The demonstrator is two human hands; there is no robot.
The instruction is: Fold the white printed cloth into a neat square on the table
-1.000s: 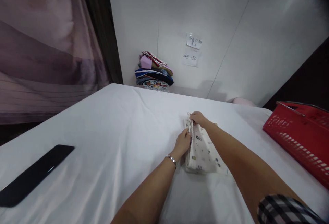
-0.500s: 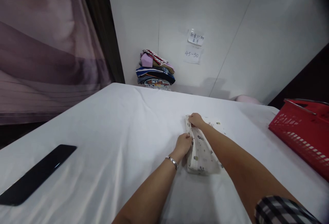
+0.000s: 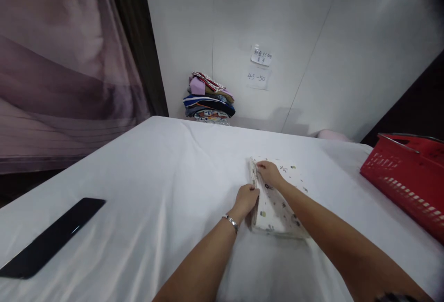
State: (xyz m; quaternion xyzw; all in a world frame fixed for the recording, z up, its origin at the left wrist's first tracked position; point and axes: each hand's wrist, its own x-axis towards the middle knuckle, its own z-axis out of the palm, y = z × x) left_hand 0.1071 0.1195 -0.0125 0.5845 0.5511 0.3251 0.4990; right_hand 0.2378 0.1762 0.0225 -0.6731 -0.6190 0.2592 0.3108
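Observation:
A folded white cloth with small printed figures (image 3: 277, 205) lies flat on the white table cover (image 3: 166, 191), right of centre. My left hand (image 3: 247, 199), with a silver bracelet on the wrist, grips the cloth's left folded edge near its middle. My right hand (image 3: 268, 172) rests on top of the cloth near its far left corner, fingers pressing down on the fold.
A black phone-like slab (image 3: 52, 237) lies at the near left. A red plastic basket (image 3: 405, 177) stands at the right edge. A stack of folded clothes (image 3: 209, 99) sits against the far wall under two paper notes (image 3: 259, 68). A pink curtain (image 3: 62, 61) hangs at left.
My right hand slid a little nearer along the cloth's top. The cloth lies flatter and wider, with more of its far right part showing.

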